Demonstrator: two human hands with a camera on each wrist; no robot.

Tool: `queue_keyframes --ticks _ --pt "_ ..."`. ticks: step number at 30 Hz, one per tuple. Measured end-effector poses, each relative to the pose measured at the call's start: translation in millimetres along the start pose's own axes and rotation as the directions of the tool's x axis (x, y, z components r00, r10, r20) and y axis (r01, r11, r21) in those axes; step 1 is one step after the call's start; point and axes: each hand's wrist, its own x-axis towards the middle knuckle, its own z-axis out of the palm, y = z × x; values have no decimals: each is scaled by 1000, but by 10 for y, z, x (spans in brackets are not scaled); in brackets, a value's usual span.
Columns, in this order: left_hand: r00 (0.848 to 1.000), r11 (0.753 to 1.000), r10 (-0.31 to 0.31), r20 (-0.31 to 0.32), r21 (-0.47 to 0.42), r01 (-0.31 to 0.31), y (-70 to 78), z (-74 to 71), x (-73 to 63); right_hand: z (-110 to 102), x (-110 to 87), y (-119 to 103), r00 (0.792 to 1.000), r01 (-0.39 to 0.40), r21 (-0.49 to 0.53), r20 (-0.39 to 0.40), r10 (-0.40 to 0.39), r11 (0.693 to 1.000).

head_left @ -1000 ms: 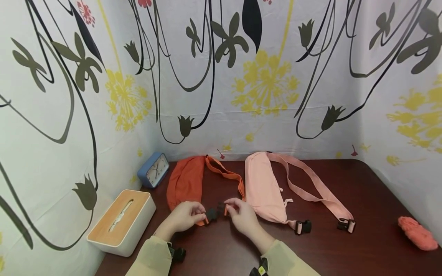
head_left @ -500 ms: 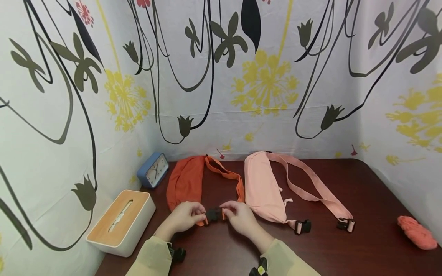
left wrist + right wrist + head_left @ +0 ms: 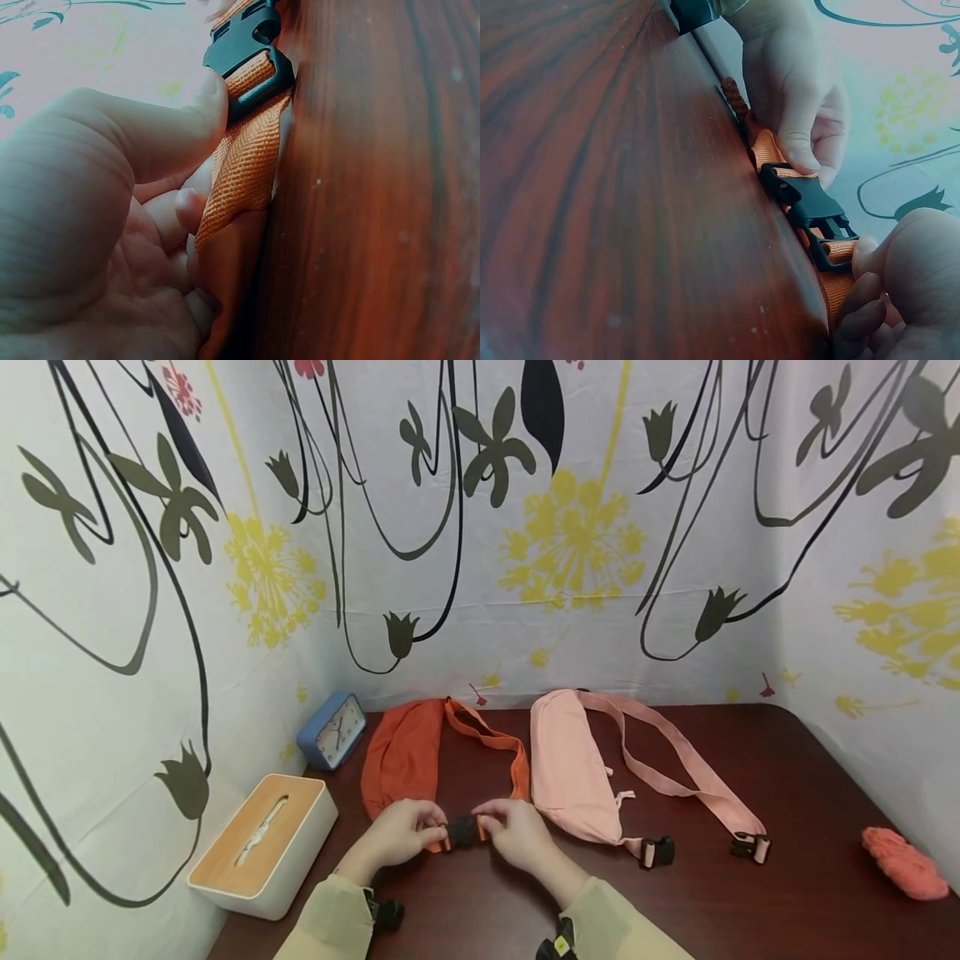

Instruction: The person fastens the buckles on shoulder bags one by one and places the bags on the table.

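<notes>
An orange waist bag lies at the back left of the table, its strap looping round to the front. Between my hands is its black side-release buckle, the prong half pushed into the socket half. My left hand pinches the socket end where the orange webbing threads through. My right hand pinches the prong end and its webbing. In the right wrist view, the prong half sits inside the socket half; whether it has latched I cannot tell.
A pink waist bag lies to the right, its buckle halves apart. At left stand a tissue box and a blue alarm clock. A coral-coloured bundle rests near the right edge. Patterned cloth walls surround the table.
My right hand has moved left, bringing the prong half from a small gap away into the socket half. My left hand has stayed almost still, holding its half.
</notes>
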Motion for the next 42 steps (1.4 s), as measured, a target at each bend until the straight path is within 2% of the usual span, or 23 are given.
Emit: queue_keyframes --ticks 11,19,28,35,42 --pt "1000 1000 5 -7 -7 -5 -3 35 44 24 39 11 999 -37 49 9 37 998" --pt "1000 1000 3 -14 -17 -3 11 43 58 49 73 -17 999 -32 40 5 31 999" --pt "1000 1000 6 -26 -29 -7 43 64 46 86 65 -63 999 -46 37 -14 46 998" --pt "999 999 -4 -37 -32 3 64 62 34 151 73 -100 997 -79 78 -13 80 994" --pt "1000 999 -7 -27 -33 6 28 63 30 181 73 -92 998 -53 57 -36 55 997"
